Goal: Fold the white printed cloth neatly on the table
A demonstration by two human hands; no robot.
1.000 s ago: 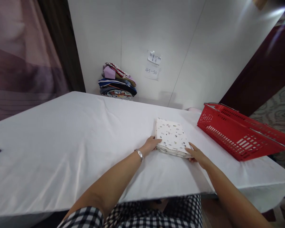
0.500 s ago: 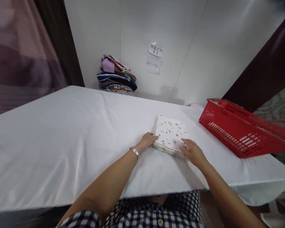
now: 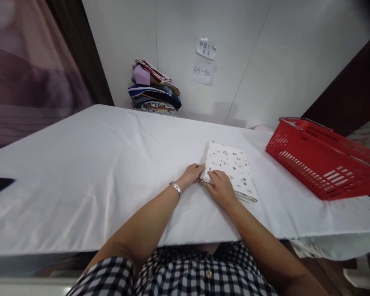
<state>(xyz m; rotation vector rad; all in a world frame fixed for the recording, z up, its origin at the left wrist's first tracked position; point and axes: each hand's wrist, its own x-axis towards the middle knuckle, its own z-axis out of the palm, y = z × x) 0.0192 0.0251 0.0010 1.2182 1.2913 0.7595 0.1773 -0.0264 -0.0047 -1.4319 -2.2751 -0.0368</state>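
A folded white cloth [image 3: 234, 164] with small scattered prints lies flat on the white-covered table, its layers showing along the near edge. My left hand [image 3: 193, 174], below a silvery bracelet, is closed on the cloth's left edge near the front corner; some of its fingertips are hidden there. Close beside it, my right hand [image 3: 222, 187] grips the near edge, fingers on the top layer and thumb low at the fold.
On the right stands a red plastic basket [image 3: 320, 160] with metal handles. Folded fabrics [image 3: 156, 88] are piled at the back against the wall, left of two paper notes [image 3: 205, 61]. A dark flat object [image 3: 0, 186] lies at the table's left edge.
My right hand has moved left along the near edge, from the cloth's right corner to close by my left hand. The left hand stays at the left edge.
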